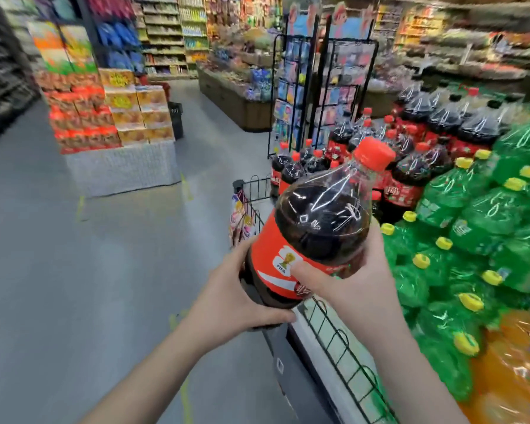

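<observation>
Both hands clamp one cola bottle [315, 228]: left hand [239, 292] cups its base, right hand [361, 273] wraps its label. Long axis tilts, red cap [374, 154] pointing up-right, away.

Person's left hand [227, 296] and right hand [364, 281] bare; both forearms bare, slender, uncovered down to frame's bottom edge.

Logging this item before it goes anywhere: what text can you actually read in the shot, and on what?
"FIFA": beneath a trophy picture on the red label of the cola bottle that the left hand and right hand hold.
Other script on that label: blurred, partly under the right thumb, unreadable.
Labels on the shelved cola bottles, green bottles and stacked boxes: too blurred to read.
</observation>
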The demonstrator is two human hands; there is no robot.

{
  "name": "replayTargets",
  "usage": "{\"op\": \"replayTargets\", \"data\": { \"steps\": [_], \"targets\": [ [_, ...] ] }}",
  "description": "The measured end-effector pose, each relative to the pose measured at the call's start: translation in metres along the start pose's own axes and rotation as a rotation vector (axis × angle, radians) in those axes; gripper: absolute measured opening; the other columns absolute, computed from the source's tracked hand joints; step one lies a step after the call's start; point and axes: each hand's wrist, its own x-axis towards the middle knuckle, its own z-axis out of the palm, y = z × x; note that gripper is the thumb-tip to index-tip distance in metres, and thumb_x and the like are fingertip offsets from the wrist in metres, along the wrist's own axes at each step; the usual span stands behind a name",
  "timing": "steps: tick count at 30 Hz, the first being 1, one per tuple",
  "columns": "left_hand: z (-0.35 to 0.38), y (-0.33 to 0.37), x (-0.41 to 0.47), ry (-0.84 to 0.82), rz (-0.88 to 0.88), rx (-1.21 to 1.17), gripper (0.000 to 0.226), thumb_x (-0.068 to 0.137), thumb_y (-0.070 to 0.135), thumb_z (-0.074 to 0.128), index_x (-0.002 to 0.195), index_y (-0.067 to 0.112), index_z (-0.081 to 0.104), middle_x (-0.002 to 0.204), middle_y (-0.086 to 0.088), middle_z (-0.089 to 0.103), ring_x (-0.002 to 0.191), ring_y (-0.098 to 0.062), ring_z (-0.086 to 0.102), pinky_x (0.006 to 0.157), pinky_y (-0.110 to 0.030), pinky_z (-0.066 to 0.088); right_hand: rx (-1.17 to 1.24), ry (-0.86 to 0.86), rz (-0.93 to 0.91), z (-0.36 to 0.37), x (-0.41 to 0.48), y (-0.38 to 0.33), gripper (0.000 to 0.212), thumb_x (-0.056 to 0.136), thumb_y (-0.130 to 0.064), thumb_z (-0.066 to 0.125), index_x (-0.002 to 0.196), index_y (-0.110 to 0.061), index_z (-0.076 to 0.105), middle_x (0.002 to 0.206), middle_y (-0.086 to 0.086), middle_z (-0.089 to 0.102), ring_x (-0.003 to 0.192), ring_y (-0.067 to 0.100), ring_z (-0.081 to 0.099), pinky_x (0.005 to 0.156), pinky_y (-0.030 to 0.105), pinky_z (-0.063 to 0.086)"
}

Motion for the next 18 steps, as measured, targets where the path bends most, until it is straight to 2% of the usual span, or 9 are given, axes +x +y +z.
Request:
{"op": "replayTargets", "data": {
  "steps": [2, 5, 7, 9, 14, 18],
  "targets": [
    [-0.003, -0.005, 0.022, 0.019, -0.004, -0.006, 0.104, 0.048, 0.027, 0.107, 0.136, 0.04, 0.054, 0.121, 0.023, 0.071, 0.113, 0.004, 0.067, 0.101, -0.026, 0.056, -0.013, -0.014, 0.007, 0.007, 0.025, 0.004, 0.101, 0.052, -0.018, 0.1, 0.141, -0.031, 0.053, 0.124, -0.016, 0.073, 0.11, 0.0, 0.072, 0.081, 0.012, 0.056],
    [-0.014, -0.017, 0.058, 0.017, -0.011, -0.01, 0.104, 0.046, 0.037, 0.104, 0.136, 0.044, 0.053, 0.124, 0.022, 0.07, 0.117, 0.001, 0.067, 0.104, -0.035, 0.056, -0.043, -0.021, 0.008, 0.019, 0.06, 0.012, 0.094, 0.059, -0.002, 0.101, 0.133, -0.036, 0.054, 0.117, -0.024, 0.073, 0.102, -0.008, 0.071, 0.076, 0.007, 0.053],
    [-0.022, -0.025, 0.081, 0.012, 0.013, -0.004, 0.104, 0.047, 0.036, 0.104, 0.137, 0.046, 0.052, 0.125, 0.022, 0.069, 0.118, 0.001, 0.066, 0.105, -0.036, 0.056, -0.038, -0.018, -0.002, 0.029, 0.081, 0.019, 0.094, 0.056, -0.011, 0.102, 0.132, -0.037, 0.053, 0.118, -0.024, 0.073, 0.104, -0.007, 0.071, 0.078, 0.009, 0.055],
    [-0.031, -0.036, 0.103, -0.002, 0.034, 0.008, 0.105, 0.048, 0.035, 0.105, 0.137, 0.049, 0.051, 0.125, 0.024, 0.068, 0.117, 0.002, 0.065, 0.103, -0.034, 0.056, -0.034, 0.005, -0.003, 0.04, 0.1, 0.028, 0.101, 0.051, -0.023, 0.098, 0.14, -0.031, 0.051, 0.124, -0.018, 0.072, 0.111, 0.001, 0.072, 0.083, 0.015, 0.057],
    [-0.054, -0.07, 0.16, -0.068, 0.076, -0.01, 0.109, 0.043, 0.044, 0.103, 0.137, 0.052, 0.05, 0.126, 0.02, 0.067, 0.118, -0.002, 0.065, 0.101, -0.038, 0.058, -0.037, 0.084, -0.003, 0.074, 0.139, 0.048, 0.093, 0.056, -0.013, 0.093, 0.138, -0.029, 0.052, 0.122, -0.014, 0.074, 0.111, 0.006, 0.073, 0.083, 0.019, 0.059],
    [-0.073, -0.091, 0.208, -0.137, 0.141, -0.015, 0.114, 0.043, 0.045, 0.104, 0.14, 0.056, 0.046, 0.13, 0.024, 0.065, 0.122, 0.001, 0.063, 0.104, -0.032, 0.055, -0.031, 0.163, 0.002, 0.102, 0.171, 0.058, 0.094, 0.054, -0.016, 0.095, 0.136, -0.03, 0.052, 0.119, -0.017, 0.075, 0.107, 0.004, 0.074, 0.081, 0.016, 0.058]
  ]
}}
